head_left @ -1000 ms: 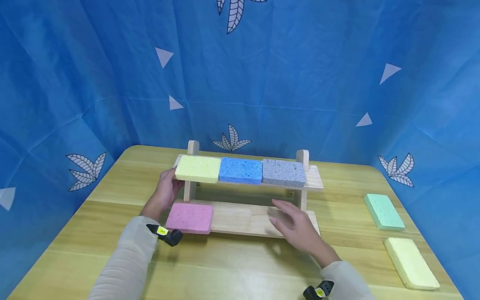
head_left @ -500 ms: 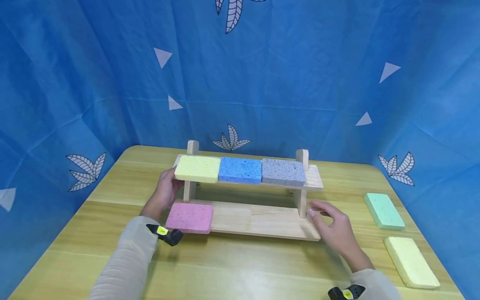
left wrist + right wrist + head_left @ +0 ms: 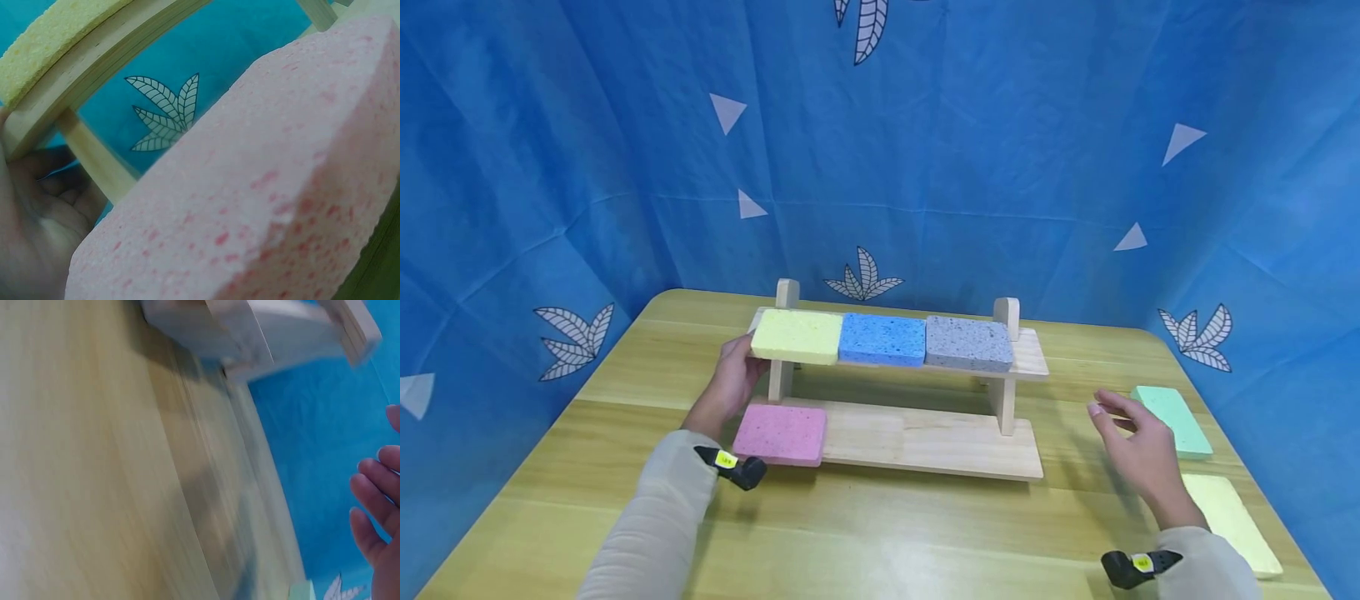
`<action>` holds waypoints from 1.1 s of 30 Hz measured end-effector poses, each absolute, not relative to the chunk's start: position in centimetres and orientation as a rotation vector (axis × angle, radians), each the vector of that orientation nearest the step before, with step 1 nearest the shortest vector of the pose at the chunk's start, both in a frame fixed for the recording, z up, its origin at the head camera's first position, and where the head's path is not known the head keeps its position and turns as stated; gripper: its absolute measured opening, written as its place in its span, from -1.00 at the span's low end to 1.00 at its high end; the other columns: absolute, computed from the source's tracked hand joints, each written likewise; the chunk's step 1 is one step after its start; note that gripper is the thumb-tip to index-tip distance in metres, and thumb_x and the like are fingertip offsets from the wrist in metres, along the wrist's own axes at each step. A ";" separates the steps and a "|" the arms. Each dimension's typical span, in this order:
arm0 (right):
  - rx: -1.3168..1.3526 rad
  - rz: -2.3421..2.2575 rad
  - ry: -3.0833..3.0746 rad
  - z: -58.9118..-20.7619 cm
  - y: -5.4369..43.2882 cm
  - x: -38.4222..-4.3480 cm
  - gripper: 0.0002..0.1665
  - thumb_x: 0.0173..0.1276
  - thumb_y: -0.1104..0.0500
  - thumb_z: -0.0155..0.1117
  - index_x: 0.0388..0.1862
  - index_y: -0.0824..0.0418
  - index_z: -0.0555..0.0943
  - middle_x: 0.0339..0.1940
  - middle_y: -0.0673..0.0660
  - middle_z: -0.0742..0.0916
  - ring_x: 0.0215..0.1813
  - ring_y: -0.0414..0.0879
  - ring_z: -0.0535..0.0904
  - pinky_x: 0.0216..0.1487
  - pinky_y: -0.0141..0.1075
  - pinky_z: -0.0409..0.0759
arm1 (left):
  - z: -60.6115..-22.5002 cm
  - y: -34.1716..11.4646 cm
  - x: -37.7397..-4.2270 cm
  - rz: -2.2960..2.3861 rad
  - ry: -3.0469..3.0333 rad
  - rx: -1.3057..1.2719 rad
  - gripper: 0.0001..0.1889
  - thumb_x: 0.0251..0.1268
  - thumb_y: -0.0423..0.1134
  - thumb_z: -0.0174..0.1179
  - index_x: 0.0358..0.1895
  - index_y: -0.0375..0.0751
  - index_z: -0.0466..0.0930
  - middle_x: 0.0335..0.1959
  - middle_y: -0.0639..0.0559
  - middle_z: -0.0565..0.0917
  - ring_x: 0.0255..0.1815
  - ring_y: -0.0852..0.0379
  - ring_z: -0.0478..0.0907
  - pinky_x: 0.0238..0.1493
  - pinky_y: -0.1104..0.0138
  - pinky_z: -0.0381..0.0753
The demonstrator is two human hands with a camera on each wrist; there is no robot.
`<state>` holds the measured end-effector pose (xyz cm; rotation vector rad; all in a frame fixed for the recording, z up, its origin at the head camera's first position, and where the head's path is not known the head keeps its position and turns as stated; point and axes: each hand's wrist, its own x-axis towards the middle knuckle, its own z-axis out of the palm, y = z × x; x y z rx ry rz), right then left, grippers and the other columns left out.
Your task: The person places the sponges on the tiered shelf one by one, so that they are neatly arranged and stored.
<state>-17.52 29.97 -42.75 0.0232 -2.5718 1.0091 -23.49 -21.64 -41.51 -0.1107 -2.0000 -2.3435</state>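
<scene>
At centre frame, your left hand (image 3: 730,385) curls its grip around the left end of the two-tier pale wooden shelf (image 3: 917,437). At lower right, your right hand (image 3: 1138,454), grip spread and empty, hovers just beside the mint-green rectangular sponge (image 3: 1176,410) on the wooden counter (image 3: 865,533).

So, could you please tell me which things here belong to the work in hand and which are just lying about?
In hand:
- two-tier wooden rack, its end held by the left hand
- mint green rectangular sponge, nearest the open right hand
- pale yellow rectangular sponge on the table
- sponges on the rack: yellow, blue, grey, pink

Lying about:
- blue leaf-print backdrop cloth
</scene>
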 end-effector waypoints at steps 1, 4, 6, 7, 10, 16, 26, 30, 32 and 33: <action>-0.005 1.015 -2.579 -42.7 30.4 -17.6 -0.51 0.40 -0.01 0.11 0.15 0.29 0.53 0.08 0.28 0.62 -0.18 -0.76 0.26 -0.23 -0.75 0.36 | -41.5 -21.6 -23.5 -2.344 -1.999 -0.112 -0.63 0.49 -0.24 -0.31 -0.16 0.06 0.58 -0.16 0.19 0.62 -0.07 0.24 0.56 0.10 0.36 0.50; -0.088 1.008 -2.609 -42.4 31.9 -17.6 -0.46 0.41 -0.04 0.07 0.19 0.31 0.49 0.12 0.33 0.59 -0.22 -0.78 0.22 -0.29 -0.76 0.35 | -41.4 -21.6 -23.4 -2.341 -2.009 -0.116 -0.64 0.50 -0.23 -0.31 -0.12 0.02 0.57 -0.14 0.18 0.61 -0.05 0.24 0.55 0.11 0.37 0.50; -0.169 0.991 -2.628 -42.4 32.9 -17.6 -0.42 0.41 -0.07 0.05 0.22 0.31 0.47 0.14 0.35 0.57 -0.24 -0.73 0.24 -0.34 -0.75 0.36 | -41.3 -21.6 -23.3 -2.340 -2.020 -0.115 -0.65 0.50 -0.22 -0.31 -0.10 0.00 0.56 -0.12 0.18 0.60 -0.03 0.25 0.54 0.13 0.37 0.49; -0.217 0.981 -2.641 -42.4 33.3 -17.7 -0.40 0.41 -0.10 0.04 0.24 0.30 0.46 0.15 0.36 0.56 -0.22 -0.66 0.35 -0.36 -0.74 0.36 | -41.3 -21.6 -23.3 -2.340 -2.026 -0.114 -0.65 0.50 -0.22 -0.31 -0.09 0.00 0.56 -0.11 0.18 0.59 -0.02 0.25 0.54 0.14 0.37 0.48; -0.357 0.975 -2.665 -42.4 34.6 -17.8 -0.34 0.41 -0.16 0.00 0.31 0.25 0.40 0.21 0.35 0.53 -0.04 -0.21 0.62 -0.36 -0.63 0.40 | -41.3 -21.6 -23.4 -2.352 -2.019 -0.105 -0.65 0.49 -0.24 -0.31 -0.10 -0.01 0.56 -0.11 0.18 0.60 -0.02 0.25 0.54 0.16 0.36 0.47; -0.459 0.999 -2.685 -42.6 36.4 -17.8 -0.26 0.45 -0.14 -0.10 0.40 0.35 0.23 0.37 0.44 0.32 0.26 0.41 0.32 0.08 0.06 0.42 | -41.3 -21.5 -23.4 -2.348 -1.999 -0.106 -0.63 0.49 -0.26 -0.31 -0.16 0.02 0.58 -0.17 0.19 0.62 -0.07 0.24 0.55 0.09 0.37 0.50; -0.587 0.935 -2.689 -45.3 38.3 -18.0 -0.21 0.40 -0.06 -0.02 0.33 0.56 0.18 0.35 0.58 0.22 0.39 0.46 0.03 0.36 0.23 0.02 | -41.3 -21.7 -23.2 -2.344 -2.027 -0.096 -0.64 0.50 -0.22 -0.32 -0.13 0.06 0.57 -0.13 0.19 0.60 -0.03 0.25 0.52 0.08 0.40 0.49; -0.593 0.837 -2.741 -46.4 38.2 -18.1 -0.21 0.38 -0.01 -0.01 0.29 0.63 0.16 0.32 0.64 0.18 0.39 0.48 0.00 0.38 0.22 -0.02 | -41.3 -21.7 -23.2 -2.339 -2.039 -0.094 -0.64 0.51 -0.20 -0.31 -0.09 0.03 0.56 -0.10 0.18 0.58 0.00 0.23 0.51 0.12 0.37 0.48; -0.599 0.804 -2.766 -46.5 38.1 -18.2 -0.19 0.38 -0.01 -0.02 0.30 0.64 0.13 0.34 0.66 0.12 0.41 0.47 -0.06 0.39 0.22 -0.07 | -41.3 -21.7 -23.2 -2.342 -2.033 -0.098 -0.64 0.50 -0.21 -0.31 -0.10 0.04 0.57 -0.10 0.19 0.59 0.01 0.23 0.51 0.12 0.37 0.48; -0.616 0.801 -2.780 -46.4 38.0 -18.2 -0.18 0.38 -0.02 -0.03 0.31 0.64 0.10 0.35 0.66 0.08 0.42 0.47 -0.09 0.40 0.22 -0.09 | -41.3 -21.7 -23.3 -2.344 -2.031 -0.101 -0.64 0.50 -0.21 -0.31 -0.11 0.05 0.57 -0.10 0.19 0.59 0.01 0.23 0.51 0.13 0.37 0.47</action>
